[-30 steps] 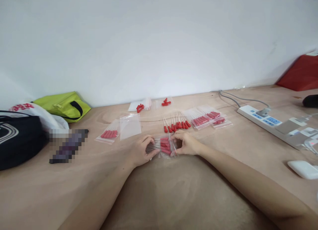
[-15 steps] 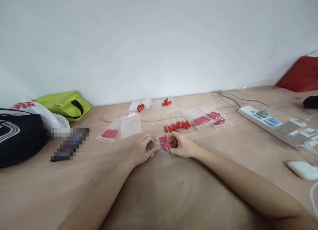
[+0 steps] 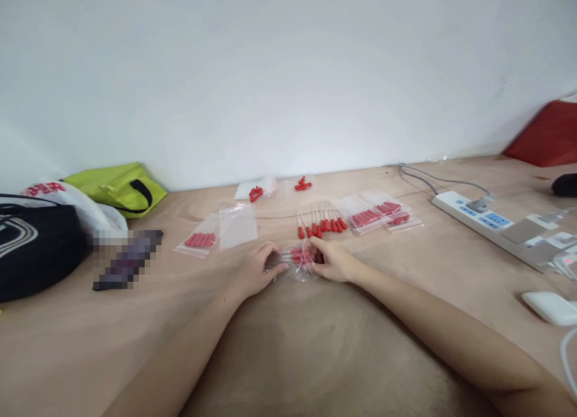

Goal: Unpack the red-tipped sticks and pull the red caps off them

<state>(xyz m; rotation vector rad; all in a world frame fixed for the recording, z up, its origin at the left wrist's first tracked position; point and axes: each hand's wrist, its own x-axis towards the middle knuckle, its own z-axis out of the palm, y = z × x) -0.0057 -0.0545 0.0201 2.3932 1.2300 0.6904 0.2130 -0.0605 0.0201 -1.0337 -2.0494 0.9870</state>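
Both my hands meet at the middle of the wooden table (image 3: pixel 315 345) over a small clear plastic bag (image 3: pixel 297 259) that holds several droppers with red bulbs. My left hand (image 3: pixel 255 273) pinches the bag's left end with curled fingers. My right hand (image 3: pixel 331 259) grips its right end, fingers closed on the plastic. Just beyond lie several loose red-bulbed droppers (image 3: pixel 321 222) in a fan. An empty clear bag (image 3: pixel 237 225) and a filled bag (image 3: pixel 198 240) lie to the left of them.
More filled bags (image 3: pixel 376 213) lie at the right, loose red bulbs (image 3: pixel 255 193) near the wall. A white power strip (image 3: pixel 491 222) with plugs and a white mouse (image 3: pixel 550 306) sit right. A black bag (image 3: pixel 31 249) and lime green pouch (image 3: pixel 117 188) sit left.
The bag between my hands has been squeezed narrower; my right hand has shifted slightly left along it. My left hand has stayed in place.
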